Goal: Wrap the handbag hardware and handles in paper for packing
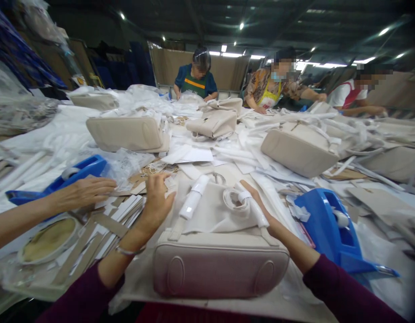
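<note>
A beige bag (220,269) lies on the table in front of me, its base facing me and its straps wrapped in white material. My left hand (156,202) is just left of the bag, fingers apart and slightly curled, holding nothing. My right hand (257,204) is at the bag's right side beside a rolled strap (239,199); its fingers are mostly hidden behind the strap and bag. White wrapping (194,197) covers the left strap.
Another person's hand (93,190) reaches in from the left near a blue tape dispenser (55,184). A second blue dispenser (323,224) stands right. Cardboard strips (82,251), a round tub (47,240) and more beige bags (124,133) surround me. Three people work opposite.
</note>
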A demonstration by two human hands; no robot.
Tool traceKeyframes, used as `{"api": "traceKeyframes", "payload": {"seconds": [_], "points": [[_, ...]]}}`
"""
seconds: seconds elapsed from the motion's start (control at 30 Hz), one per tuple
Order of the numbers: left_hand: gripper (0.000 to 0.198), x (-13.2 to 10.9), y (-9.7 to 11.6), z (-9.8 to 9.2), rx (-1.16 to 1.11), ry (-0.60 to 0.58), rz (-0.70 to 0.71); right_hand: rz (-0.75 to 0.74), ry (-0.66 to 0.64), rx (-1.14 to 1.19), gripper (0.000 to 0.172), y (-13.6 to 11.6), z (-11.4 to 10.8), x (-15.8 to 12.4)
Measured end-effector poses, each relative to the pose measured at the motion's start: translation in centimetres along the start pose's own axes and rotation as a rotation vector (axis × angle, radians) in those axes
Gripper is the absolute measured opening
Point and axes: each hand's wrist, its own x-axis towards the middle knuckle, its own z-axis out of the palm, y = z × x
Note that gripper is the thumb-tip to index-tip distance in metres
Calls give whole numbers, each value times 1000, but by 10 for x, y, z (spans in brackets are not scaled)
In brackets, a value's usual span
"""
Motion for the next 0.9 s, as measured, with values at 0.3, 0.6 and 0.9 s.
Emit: {"api": "traceKeyframes", "payload": {"seconds": [0.3,0.6,0.9], "points": [[68,-43,19,-32,-624,-770,-410,175,237,80,33,-19,-28,-14],[83,-45,-3,-34,-776,-974,-105,525,-283,719,48,-60,-51,-63],[88,-43,8,-50,-705,-989,-75,491,-550,552,35,-42,-67,-78]]}}
